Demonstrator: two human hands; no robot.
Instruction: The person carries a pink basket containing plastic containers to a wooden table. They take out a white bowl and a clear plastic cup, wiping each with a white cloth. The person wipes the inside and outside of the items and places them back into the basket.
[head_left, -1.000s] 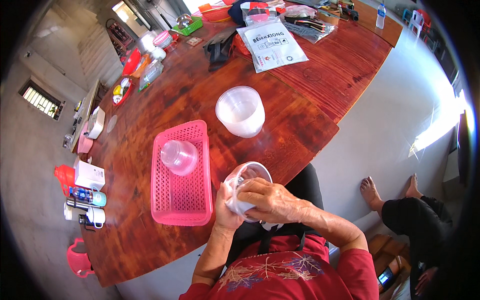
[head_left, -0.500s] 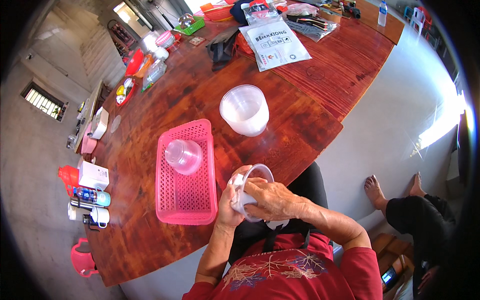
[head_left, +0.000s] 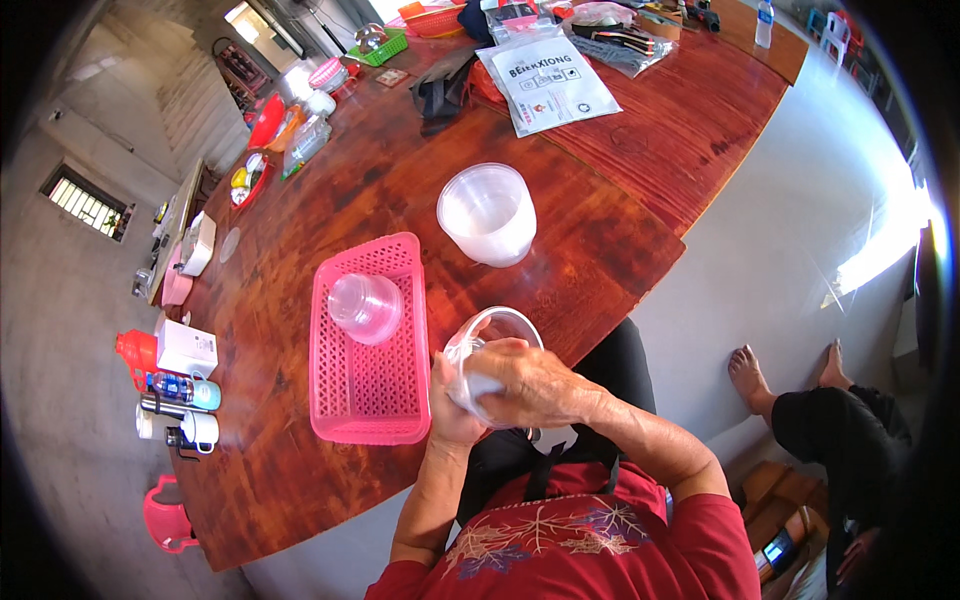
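Note:
My left hand (head_left: 455, 412) is wrapped around the side of a clear round plastic tub (head_left: 520, 322), held tilted above the table's near edge. Across the mouth of this tub lies my right hand (head_left: 535, 385), its fingers curled and a little blurred. A soft white wad (head_left: 484, 386), seemingly a cloth, shows beneath those fingers. To the left, a pink perforated plastic basket (head_left: 318, 350) has clear plastic tubs (head_left: 365, 308) resting upside down in it. Beyond my hands stands a stack of larger translucent tubs (head_left: 488, 218), mouths up.
Bottles and mugs (head_left: 200, 430) line the wooden table's left edge beside a white box (head_left: 188, 347). A white printed bag (head_left: 555, 85), a green basket (head_left: 380, 48) and other clutter lie at the far end. Someone's bare foot (head_left: 748, 378) is on the floor at right.
My right hand has shifted from inside the tub's mouth toward its left rim, and the tub has risen slightly. The basket and the stacked tubs have stayed put.

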